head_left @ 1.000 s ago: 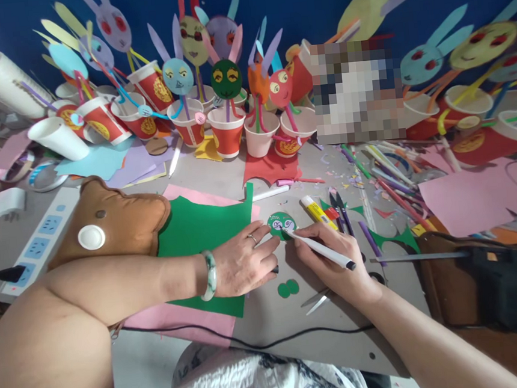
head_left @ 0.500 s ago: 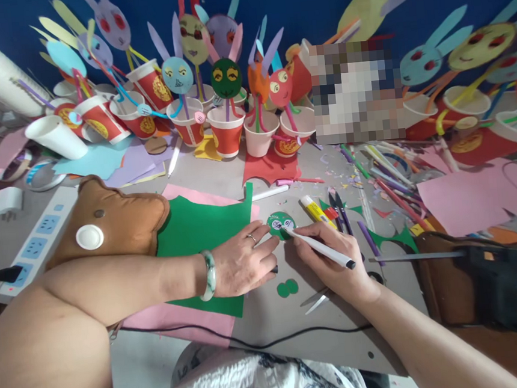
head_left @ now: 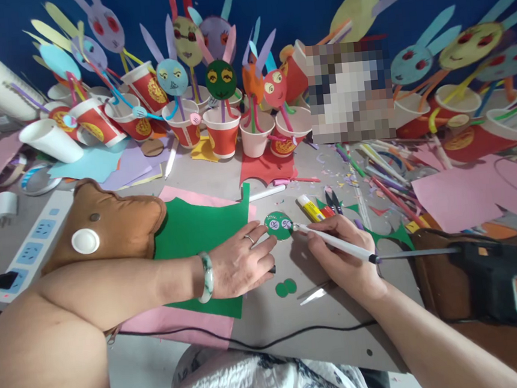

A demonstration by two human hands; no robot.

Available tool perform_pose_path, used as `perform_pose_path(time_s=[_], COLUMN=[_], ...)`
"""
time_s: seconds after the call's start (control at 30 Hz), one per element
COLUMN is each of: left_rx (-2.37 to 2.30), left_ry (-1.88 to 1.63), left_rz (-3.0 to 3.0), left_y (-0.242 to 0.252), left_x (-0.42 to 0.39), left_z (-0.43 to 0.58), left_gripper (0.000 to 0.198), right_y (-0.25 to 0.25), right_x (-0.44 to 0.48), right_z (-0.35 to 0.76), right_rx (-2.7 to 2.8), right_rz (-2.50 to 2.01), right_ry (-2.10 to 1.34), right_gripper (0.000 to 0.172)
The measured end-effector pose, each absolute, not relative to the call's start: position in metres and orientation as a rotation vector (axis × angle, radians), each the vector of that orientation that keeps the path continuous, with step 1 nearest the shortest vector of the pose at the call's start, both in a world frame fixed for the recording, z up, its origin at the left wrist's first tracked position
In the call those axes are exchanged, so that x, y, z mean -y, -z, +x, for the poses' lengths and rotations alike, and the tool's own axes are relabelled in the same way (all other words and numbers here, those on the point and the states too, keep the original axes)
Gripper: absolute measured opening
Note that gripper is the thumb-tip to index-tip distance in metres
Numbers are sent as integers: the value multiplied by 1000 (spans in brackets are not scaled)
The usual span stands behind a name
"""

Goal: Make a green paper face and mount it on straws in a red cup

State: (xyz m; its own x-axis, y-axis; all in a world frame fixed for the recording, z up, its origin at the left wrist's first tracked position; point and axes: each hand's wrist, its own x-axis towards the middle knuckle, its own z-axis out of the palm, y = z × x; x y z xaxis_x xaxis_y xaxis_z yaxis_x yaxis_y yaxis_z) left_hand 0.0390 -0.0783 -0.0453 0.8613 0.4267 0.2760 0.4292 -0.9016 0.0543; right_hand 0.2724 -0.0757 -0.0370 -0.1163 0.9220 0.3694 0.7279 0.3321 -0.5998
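A green paper disc (head_left: pixel 279 233) with two white eyes drawn on it lies flat on the table. My left hand (head_left: pixel 243 258) rests palm down with fingers stretched out, its fingertips at the disc's left edge. Between the fingers of my right hand (head_left: pixel 347 252) is a white marker pen (head_left: pixel 335 243), its tip close to the right edge of the disc. Two small green paper circles (head_left: pixel 285 287) lie nearer to me. Partly under my right hand are scissors (head_left: pixel 315 295). A green paper sheet (head_left: pixel 193 224) lies under my left wrist, over pink paper (head_left: pixel 211 334).
Paper cups (head_left: pixel 223 130) with rabbit-headed paper figures line the back. A yellow glue stick (head_left: pixel 309 208) lies beyond my right hand. On the right are a black glue gun (head_left: pixel 493 285) and pink paper (head_left: pixel 470 190). A brown cushion (head_left: pixel 116 221) and power strip (head_left: pixel 32 244) are left.
My right hand has moved right with the marker, drawing its tip from the disc's middle to its right edge. My left hand stays at the disc. The view has shifted slightly.
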Motion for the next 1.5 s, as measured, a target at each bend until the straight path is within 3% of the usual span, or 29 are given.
perform_pose_path(time_s=[0.93,1.5], left_rx=[713,709], left_ry=[454,450], left_rz=[-3027,-3024], left_y=[45,45], left_x=[79,79], left_z=[39,39], left_gripper=[28,27], right_y=[37,37], right_x=[75,74], right_z=[271,270], right_rx=[1896,1878], right_rz=[-1489,-1506], right_ry=[-562,-467], right_gripper=[8,7])
